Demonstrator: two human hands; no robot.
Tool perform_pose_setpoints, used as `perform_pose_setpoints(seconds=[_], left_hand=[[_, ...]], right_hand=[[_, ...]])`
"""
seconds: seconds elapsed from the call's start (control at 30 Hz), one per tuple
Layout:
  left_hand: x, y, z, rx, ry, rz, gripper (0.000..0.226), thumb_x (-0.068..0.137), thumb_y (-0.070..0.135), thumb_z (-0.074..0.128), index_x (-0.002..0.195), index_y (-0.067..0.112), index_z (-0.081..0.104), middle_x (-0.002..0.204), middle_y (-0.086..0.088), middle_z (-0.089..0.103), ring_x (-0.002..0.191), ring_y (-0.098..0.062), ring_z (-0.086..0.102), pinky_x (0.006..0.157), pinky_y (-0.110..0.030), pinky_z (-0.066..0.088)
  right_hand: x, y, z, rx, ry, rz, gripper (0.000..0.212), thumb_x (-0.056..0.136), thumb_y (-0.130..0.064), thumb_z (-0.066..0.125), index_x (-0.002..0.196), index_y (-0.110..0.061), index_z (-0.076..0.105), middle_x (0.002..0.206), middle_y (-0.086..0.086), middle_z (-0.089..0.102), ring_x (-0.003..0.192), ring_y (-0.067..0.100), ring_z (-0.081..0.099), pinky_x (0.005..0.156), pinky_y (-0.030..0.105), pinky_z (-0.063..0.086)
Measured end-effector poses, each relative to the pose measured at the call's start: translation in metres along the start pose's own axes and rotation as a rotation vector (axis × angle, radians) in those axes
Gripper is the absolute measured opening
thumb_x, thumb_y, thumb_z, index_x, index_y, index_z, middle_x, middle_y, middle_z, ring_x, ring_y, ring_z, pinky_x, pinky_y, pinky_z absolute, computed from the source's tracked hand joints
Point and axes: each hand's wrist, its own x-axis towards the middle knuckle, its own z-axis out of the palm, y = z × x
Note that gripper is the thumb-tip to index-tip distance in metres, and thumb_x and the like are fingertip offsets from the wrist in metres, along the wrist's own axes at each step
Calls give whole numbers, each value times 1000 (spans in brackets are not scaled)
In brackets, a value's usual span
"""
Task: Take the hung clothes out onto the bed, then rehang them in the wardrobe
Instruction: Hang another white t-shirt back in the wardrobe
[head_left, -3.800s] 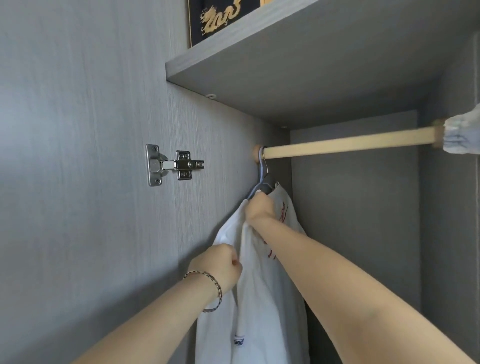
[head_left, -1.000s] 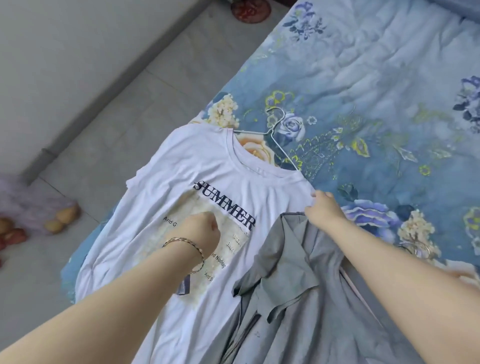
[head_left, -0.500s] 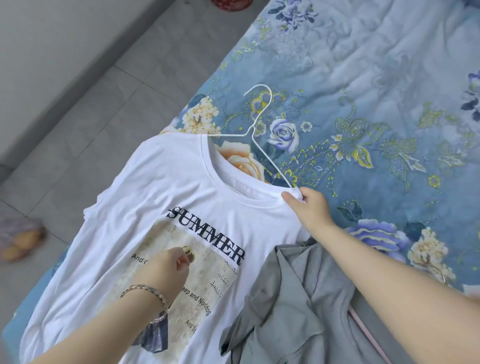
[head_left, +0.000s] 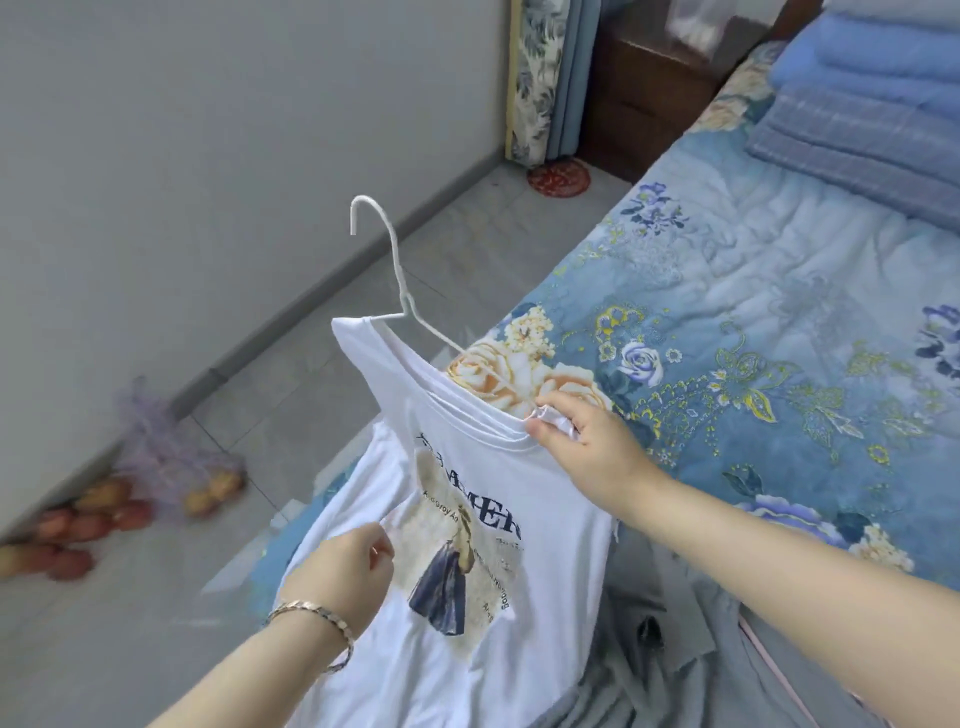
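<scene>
T-shirt (head_left: 519, 519), white with a print, hangs raised over the near left edge of the bed (head_left: 753, 338) on a white wire hanger (head_left: 395, 270). The hook points up and left, above the floor. Right hand (head_left: 587, 441): fingers clamped on bunched collar fabric at the shirt's right shoulder; cannot tell if the wire is in the pinch too. Left hand (head_left: 343, 571): fingers curled together on the shirt front, seemingly pinching cloth. Grey garment (head_left: 675, 665) lies on the bed, near right, beside the shirt. Step looks like pickup for rehanging. To do it well, the grip should take the hanger neck so the hook is free for the rail. The hanger is tilted and needs levelling or the shirt may slide off. The hem should lift clear of the grey garment.
</scene>
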Motion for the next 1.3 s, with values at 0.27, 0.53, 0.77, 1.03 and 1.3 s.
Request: perform_pose_setpoints(seconds=[0.27,0.53,0.77,1.03,1.3], left_hand=[[-187,-119,-86,-76,299,-36,26,90,21,43,68,34,44,88,1,60,81,-21,55,71,-25,44],[-399,-233,-109,-220,492,-176,21,87,16,44,73,30,51,95,0,64,92,-22,61,80,-27,49],[-555,-291,-68,-320,649,-495,15,88,18,45,80,28,54,97,1,62,89,-20,58,81,-28,50],[-738,-273,36,-591,874,-877,20,88,13,45,94,11,64,99,-13,69,87,-28,65,78,-31,51],[-934,-209,166,-677,1003,-1264,22,89,12,44,99,10,64,105,-11,69,98,-26,64,80,-26,48]], right_hand=[[-142,-198,53,-162,-114,-221,15,95,-31,48,84,-25,56,82,-1,63,88,22,57,81,35,45],[-302,-363,96,-270,-206,-453,22,95,-20,43,82,-5,53,79,7,55,80,28,49,69,34,40],[-422,-447,108,-182,-460,-753,34,95,-17,47,62,-23,44,93,3,41,93,18,41,61,12,33],[-580,-453,111,-155,-863,-1026,25,96,-14,42,73,-9,49,61,-2,39,52,12,31,37,12,26],[-765,-440,85,-225,-1147,-1261,23,95,-18,41,80,-4,51,65,2,44,53,13,35,44,20,27]])
